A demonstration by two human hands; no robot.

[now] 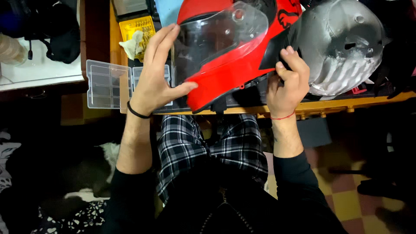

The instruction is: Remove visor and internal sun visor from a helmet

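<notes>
Left hand (156, 82), fingers (158, 41) spread flat, steadies the clear visor (221, 37) of the red helmet (229, 65). Right hand (288, 82), fingers curled, grips its lower rim. Helmet rests on desk (329, 104), braced between both; compartment box (108, 84) lies outside the left fingers.

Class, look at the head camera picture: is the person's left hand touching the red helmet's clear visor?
Touching. The head view shows the left hand laid flat against the clear visor of the red helmet, thumb on the chin edge.
</notes>
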